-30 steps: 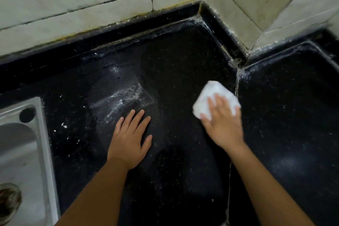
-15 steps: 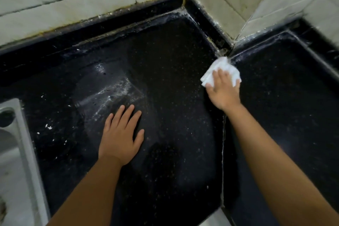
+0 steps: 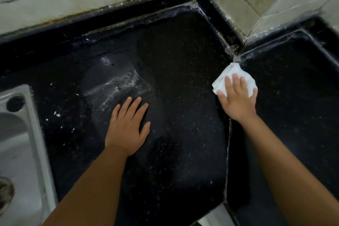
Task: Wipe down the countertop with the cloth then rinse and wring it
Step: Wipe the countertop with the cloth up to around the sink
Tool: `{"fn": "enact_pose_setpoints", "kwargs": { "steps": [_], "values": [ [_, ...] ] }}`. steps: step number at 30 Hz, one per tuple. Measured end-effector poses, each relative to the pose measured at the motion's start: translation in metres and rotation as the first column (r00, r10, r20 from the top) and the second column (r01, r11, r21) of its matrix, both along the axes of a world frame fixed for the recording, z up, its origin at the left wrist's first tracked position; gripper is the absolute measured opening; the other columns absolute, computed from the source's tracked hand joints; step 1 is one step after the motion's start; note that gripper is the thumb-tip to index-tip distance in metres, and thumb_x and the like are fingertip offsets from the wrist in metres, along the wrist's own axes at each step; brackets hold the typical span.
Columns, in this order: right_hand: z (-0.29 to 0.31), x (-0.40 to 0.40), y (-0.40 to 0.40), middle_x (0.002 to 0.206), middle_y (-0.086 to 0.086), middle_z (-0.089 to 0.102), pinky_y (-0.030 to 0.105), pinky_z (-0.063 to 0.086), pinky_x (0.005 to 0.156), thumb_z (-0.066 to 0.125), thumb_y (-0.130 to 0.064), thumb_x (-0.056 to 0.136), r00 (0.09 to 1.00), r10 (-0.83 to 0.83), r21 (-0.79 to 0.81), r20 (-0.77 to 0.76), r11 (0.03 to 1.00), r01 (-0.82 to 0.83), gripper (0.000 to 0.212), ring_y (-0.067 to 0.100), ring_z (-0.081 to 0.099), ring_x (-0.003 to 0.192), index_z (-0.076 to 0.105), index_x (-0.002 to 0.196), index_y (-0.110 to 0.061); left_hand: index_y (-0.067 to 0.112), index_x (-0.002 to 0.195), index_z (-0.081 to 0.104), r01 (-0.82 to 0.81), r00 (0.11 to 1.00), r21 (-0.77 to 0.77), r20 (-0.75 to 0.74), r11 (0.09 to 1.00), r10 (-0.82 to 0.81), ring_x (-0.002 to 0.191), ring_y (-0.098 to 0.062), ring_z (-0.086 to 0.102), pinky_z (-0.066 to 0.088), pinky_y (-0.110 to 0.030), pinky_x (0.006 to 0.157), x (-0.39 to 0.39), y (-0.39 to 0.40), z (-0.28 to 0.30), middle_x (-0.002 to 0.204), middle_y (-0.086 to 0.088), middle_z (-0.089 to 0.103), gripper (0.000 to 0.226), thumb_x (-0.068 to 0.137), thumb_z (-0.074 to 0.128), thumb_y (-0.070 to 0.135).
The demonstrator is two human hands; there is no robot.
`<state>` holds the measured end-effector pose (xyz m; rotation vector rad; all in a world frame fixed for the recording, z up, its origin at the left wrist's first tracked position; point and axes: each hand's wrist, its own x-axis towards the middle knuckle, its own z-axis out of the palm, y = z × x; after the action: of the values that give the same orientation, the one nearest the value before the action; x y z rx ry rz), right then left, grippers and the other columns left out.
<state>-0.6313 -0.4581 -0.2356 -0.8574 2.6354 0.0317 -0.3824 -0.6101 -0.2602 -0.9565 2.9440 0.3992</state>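
A black speckled countertop [image 3: 176,82] fills the view, with a wet soapy smear [image 3: 117,86] left of centre. My right hand [image 3: 238,99] presses flat, fingers straight, on a white folded cloth [image 3: 229,76] lying over the seam between two slabs, just below the inner wall corner. My left hand [image 3: 128,126] rests flat on the counter, fingers spread, holding nothing, just below the smear.
A steel sink [image 3: 18,143] with its drain [image 3: 5,194] sits at the left edge. White crumbs [image 3: 57,114] lie on the counter beside it. Pale tiled walls [image 3: 91,0] with a black upstand run along the back, and a tiled corner [image 3: 244,5] juts in at upper right.
My right hand pushed the cloth up along the seam toward the wall corner and has now drawn it back a little. My left hand stayed planted.
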Motion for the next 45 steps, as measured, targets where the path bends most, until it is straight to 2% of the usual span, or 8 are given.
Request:
{"fn": "enact_pose_setpoints", "kwargs": {
  "steps": [5,9,15,18,23,28,35,45],
  "values": [
    [-0.013,0.061,-0.051,0.156,0.008,-0.008,0.062,-0.01,0.107,0.001,-0.052,0.089,0.978,0.204,-0.029,-0.043,0.978,-0.205,0.069,0.028,-0.01,0.143,0.001,0.147,-0.017,0.01,0.126,0.055,0.037,0.999,-0.074,0.031,0.997,-0.035,0.127,-0.031,0.044,0.011,-0.037,0.105,-0.001,-0.001,0.0,0.135,-0.012,0.052,0.056,0.086,0.03,0.041],
    [-0.023,0.127,-0.019,0.138,0.011,0.049,0.063,0.015,0.106,0.016,-0.045,0.092,0.902,0.398,-0.131,-0.171,0.898,-0.421,0.058,0.033,0.043,0.129,0.048,0.13,-0.015,0.01,0.124,0.056,0.046,0.999,-0.097,0.003,0.994,-0.046,0.129,-0.027,0.037,0.013,-0.038,0.104,0.0,-0.003,-0.004,0.132,-0.013,0.054,0.056,0.085,0.031,0.041],
    [-0.019,0.148,0.071,0.133,0.0,0.055,0.044,0.008,0.108,0.008,-0.048,0.097,0.88,0.445,-0.138,-0.167,0.873,-0.467,0.051,0.017,0.034,0.128,0.042,0.127,-0.026,0.019,0.145,0.025,0.004,0.999,0.046,0.05,0.999,-0.006,0.145,-0.021,0.005,-0.002,-0.037,0.116,-0.001,0.005,0.012,0.155,-0.002,0.016,0.086,0.073,-0.004,0.055],
    [-0.01,0.142,0.103,0.13,0.002,0.058,0.043,0.007,0.109,0.006,-0.049,0.097,0.921,0.356,-0.09,-0.157,0.924,-0.373,0.052,0.016,0.034,0.128,0.041,0.126,-0.024,0.02,0.147,0.014,0.008,0.991,0.002,0.135,1.0,-0.008,0.145,-0.019,-0.002,-0.001,-0.038,0.116,-0.002,0.009,0.02,0.157,-0.001,0.006,0.061,0.093,0.011,0.048],
    [-0.001,0.153,0.112,0.138,0.01,0.049,0.059,0.02,0.106,-0.004,-0.055,0.093,0.976,0.183,-0.113,-0.116,0.974,-0.196,0.072,0.018,0.016,0.139,0.043,0.13,-0.016,0.02,0.147,0.012,-0.025,0.991,0.035,0.131,0.999,0.02,0.145,-0.017,-0.004,-0.002,-0.039,0.116,0.01,0.026,0.035,0.157,-0.001,0.002,0.051,0.1,0.019,0.036],
    [0.008,0.19,0.069,0.156,-0.003,-0.011,0.052,-0.011,0.111,-0.025,-0.059,0.057,0.994,0.095,-0.073,0.045,0.993,-0.092,0.101,0.017,-0.016,0.142,0.001,0.147,-0.02,0.016,0.146,0.021,-0.048,0.999,0.061,0.011,0.997,0.047,0.145,-0.017,0.002,0.0,-0.036,0.117,0.072,0.045,0.048,0.156,-0.003,0.01,0.05,0.099,0.026,0.034],
    [-0.007,0.288,0.011,0.12,0.002,0.065,0.051,0.025,0.098,-0.004,-0.037,0.097,0.942,0.331,-0.138,-0.053,0.932,-0.336,0.076,0.026,0.059,0.114,0.069,0.108,-0.018,-0.001,0.111,0.063,-0.227,0.973,0.106,-0.027,0.968,0.231,0.111,-0.041,0.057,0.043,-0.054,0.088,0.172,0.049,0.044,0.12,-0.022,0.061,0.051,0.082,0.035,0.03],
    [-0.019,0.293,0.09,0.132,0.0,0.055,0.042,0.003,0.112,0.003,-0.045,0.097,0.872,0.475,-0.126,-0.122,0.864,-0.488,0.055,0.004,-0.004,0.142,0.034,0.137,-0.024,0.008,0.146,0.016,-0.379,0.925,0.171,0.038,0.909,0.379,0.144,-0.027,0.006,0.009,-0.045,0.115,0.22,0.07,0.024,0.155,-0.012,0.009,0.09,0.074,-0.012,0.055]
  ]
}}
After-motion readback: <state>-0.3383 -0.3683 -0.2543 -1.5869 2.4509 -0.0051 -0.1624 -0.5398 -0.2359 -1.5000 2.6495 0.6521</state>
